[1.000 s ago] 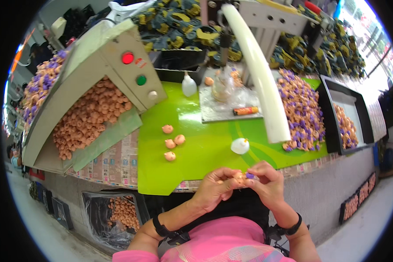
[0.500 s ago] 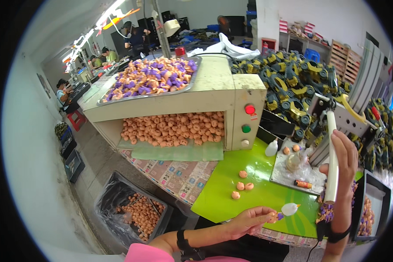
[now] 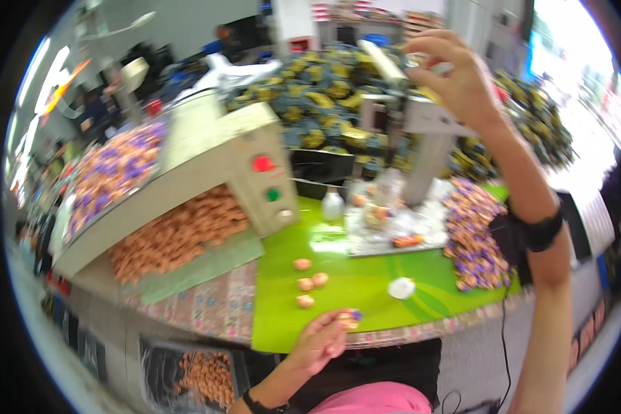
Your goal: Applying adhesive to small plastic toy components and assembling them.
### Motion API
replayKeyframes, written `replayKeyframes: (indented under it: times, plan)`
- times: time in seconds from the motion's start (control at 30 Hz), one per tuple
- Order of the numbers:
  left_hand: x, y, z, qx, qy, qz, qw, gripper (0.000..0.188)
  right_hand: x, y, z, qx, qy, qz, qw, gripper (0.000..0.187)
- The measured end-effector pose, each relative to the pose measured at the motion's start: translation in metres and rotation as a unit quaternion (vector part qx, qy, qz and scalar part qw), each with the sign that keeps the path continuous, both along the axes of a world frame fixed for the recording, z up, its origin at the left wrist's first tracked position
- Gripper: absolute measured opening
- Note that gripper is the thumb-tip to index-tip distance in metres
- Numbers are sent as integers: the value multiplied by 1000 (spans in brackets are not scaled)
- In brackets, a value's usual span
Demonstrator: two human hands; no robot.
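Observation:
My left hand (image 3: 322, 341) is closed at the table's near edge. Its fingertips pinch a small peach-and-purple toy figure (image 3: 350, 319). Beyond it lies a white squeeze bottle (image 3: 401, 288) on the bright green mat (image 3: 283, 238), apart from the hand. Several round peach toy heads (image 3: 303, 283) sit to the left. Raised at the upper right, my right hand (image 3: 455, 76) has bent fingers with a gap before the thumb, and nothing shows in them. It is beside the pale lever (image 3: 381, 62) of a hand press (image 3: 428, 155); blur hides whether they touch.
Peach-and-purple pieces (image 3: 472, 234) are heaped right of the press. A cream machine (image 3: 200, 159) with red and green buttons stands left, filled with peach heads. Yellow-and-grey parts (image 3: 317, 96) pile up behind. A dark bin (image 3: 152, 376) of heads stands below left, and a cable (image 3: 505, 345) hangs at right.
The view has swung right. My right hand has risen, and the lever has swung from hanging downward to pointing up and away. My left hand still pinches the figure, now farther from the bottle.

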State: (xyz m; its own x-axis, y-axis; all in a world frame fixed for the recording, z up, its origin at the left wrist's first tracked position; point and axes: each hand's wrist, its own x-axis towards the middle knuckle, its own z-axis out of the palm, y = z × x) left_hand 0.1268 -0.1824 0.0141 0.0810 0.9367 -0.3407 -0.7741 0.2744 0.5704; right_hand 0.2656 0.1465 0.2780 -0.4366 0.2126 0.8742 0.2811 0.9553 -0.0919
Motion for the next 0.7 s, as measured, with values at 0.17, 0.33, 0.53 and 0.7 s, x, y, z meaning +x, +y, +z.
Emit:
replayKeyframes:
  times: [0.17, 0.33, 0.53, 0.7]
  plan:
    - [-23, 2, -14, -6, 29, 13, 999, 21, 49, -55, -61, -267, -285, -209, 897, 13]
    - [-23, -9, 4, 27, 28, -4, 999, 17, 30, 2, -254, -334, -298, 26, 894, 71]
    - [-8, 13, 2, 55, 17, -77, 995, 20, 12, -5, -297, -228, -80, 2, 970, 24]
    - [8, 12, 29, 45, 36, -29, 998, 19, -2, -25, -289, -174, -34, 12, 984, 18]
